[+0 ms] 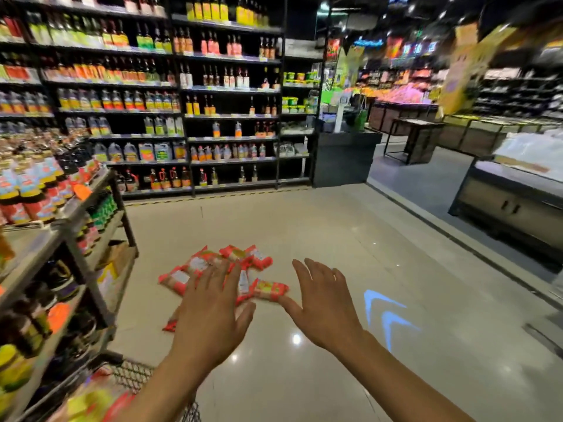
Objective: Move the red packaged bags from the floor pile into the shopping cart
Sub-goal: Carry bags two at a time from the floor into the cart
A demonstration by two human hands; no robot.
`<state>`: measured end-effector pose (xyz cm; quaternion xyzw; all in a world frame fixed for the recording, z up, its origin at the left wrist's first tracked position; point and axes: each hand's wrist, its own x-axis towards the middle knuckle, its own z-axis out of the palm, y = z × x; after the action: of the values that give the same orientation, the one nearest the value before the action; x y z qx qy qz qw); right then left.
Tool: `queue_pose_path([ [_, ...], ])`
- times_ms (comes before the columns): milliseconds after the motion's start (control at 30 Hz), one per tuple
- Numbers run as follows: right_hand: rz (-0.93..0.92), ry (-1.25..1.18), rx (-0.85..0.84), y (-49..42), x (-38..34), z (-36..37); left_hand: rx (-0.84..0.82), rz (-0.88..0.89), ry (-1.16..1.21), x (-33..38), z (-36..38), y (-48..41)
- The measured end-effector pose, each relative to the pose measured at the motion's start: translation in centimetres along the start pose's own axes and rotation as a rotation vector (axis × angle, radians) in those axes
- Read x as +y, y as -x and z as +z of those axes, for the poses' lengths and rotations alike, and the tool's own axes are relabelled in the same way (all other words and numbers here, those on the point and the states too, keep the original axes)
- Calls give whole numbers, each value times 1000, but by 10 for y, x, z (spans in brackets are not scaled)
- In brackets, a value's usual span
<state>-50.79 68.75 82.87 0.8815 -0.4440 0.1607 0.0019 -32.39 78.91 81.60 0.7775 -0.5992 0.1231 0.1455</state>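
Observation:
Several red packaged bags lie in a loose pile on the pale tiled floor in front of me. My left hand is stretched out with its fingers spread, held in front of the pile's near left part and hiding some of the bags. My right hand is also out, fingers straight and spread, just right of the pile. Neither hand holds anything. The wire shopping cart shows at the bottom left, with red and yellow packs in it under my left forearm.
A metal shelf rack of sauce bottles stands close on the left. Tall bottle shelves line the far side of the aisle. A dark counter stands on the right. A blue arrow is projected on the floor.

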Motion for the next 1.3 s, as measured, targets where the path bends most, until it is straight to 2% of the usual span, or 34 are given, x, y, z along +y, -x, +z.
queue_pose_path([
  [400,1,-113,-47,-7,124,-7,-14,9,-90,101,21,-55],
  [567,29,-127,-96,-19,159,0,-39,0,-105,121,35,-73],
  [933,-18,-126,-206,-110,170,52,-78,-84,-84,78,101,-139],
  [1300,-46,-47,-242,-288,183,105,-97,-75,56,30,193,-311],
])
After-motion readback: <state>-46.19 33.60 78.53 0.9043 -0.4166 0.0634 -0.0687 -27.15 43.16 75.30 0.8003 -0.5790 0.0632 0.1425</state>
